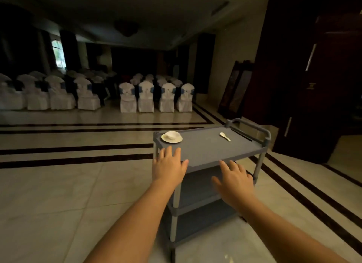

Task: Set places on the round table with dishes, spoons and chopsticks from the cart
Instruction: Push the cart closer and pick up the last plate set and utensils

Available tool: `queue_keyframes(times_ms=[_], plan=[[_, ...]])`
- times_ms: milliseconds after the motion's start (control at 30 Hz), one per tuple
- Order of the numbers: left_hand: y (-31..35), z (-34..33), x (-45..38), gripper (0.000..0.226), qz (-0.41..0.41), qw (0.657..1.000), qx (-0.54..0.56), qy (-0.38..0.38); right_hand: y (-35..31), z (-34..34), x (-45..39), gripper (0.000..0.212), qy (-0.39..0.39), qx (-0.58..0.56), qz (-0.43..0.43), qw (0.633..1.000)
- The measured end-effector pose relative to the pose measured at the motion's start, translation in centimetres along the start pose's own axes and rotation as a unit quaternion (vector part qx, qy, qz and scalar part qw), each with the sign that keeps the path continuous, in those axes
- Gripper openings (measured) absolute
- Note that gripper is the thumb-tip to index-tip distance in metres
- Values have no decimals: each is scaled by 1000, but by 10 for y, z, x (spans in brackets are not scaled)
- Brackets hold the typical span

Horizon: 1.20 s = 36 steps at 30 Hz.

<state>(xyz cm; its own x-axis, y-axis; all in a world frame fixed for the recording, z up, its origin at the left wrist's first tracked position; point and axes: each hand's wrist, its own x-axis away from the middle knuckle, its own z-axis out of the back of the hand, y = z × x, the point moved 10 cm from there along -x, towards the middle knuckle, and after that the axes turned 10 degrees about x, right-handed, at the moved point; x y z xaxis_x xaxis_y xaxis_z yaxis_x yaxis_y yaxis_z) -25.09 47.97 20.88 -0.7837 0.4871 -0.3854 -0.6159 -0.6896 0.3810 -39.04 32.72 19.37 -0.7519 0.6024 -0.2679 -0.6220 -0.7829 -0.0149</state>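
Fingers (166, 152) on the left hand (168, 167) are straight and spread a little apart, lying on the near edge of the top shelf of the grey cart (207, 149), and they hold nothing. The right hand (234, 177) is close to the same edge, more to the right, with its fingers also loose and apart and nothing in them; whether it touches the shelf cannot be told, as it looks a bit blurry. Both bare arms reach out from the bottom of the view. On the top shelf, at the far left corner, a small white bowl (172, 135) sits on a white plate (166, 139). A white spoon (225, 136) lies by itself near the far right side, well apart from the bowl, close to the cart's handle (252, 125). The cart has two more shelves below, and they look dark. It stands on a shiny tiled floor (58, 194) with dark stripes. Far behind, rows of chairs in white covers (146, 97) stand in a dim hall
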Motion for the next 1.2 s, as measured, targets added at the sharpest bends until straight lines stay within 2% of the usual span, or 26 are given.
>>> queue_keyframes(times_ms=[267, 433, 600, 700, 800, 900, 1067, 1200], plan=[[1, -125, -169, 59, 59, 995, 42, -62, 71, -64, -177, 68, -39, 17, -51, 998], [18, -193, -256, 58, 49, 994, 28, -90, 101, -118, -275, 67, -63, 4, -58, 996], [-5, -254, -325, 51, 143, 985, 62, -69, 121, -177, -374, 67, -97, -16, -14, 995], [-38, -285, -346, 48, 271, 950, 150, -47, 128, -207, -428, 66, -124, -19, 21, 992], [-67, -313, -365, 48, 363, 904, 224, -15, 123, -237, -477, 64, -150, -33, 57, 987], [-94, -338, -382, 47, 429, 868, 252, 2, 115, -277, -506, 64, -200, -50, 79, 975], [-154, -383, -412, 40, 528, 789, 304, 75, 100, -349, -541, 65, -288, -29, 120, 950], [-196, -432, -430, 49, 597, 709, 358, 113, 92, -386, -572, 64, -303, 14, 126, 944]])
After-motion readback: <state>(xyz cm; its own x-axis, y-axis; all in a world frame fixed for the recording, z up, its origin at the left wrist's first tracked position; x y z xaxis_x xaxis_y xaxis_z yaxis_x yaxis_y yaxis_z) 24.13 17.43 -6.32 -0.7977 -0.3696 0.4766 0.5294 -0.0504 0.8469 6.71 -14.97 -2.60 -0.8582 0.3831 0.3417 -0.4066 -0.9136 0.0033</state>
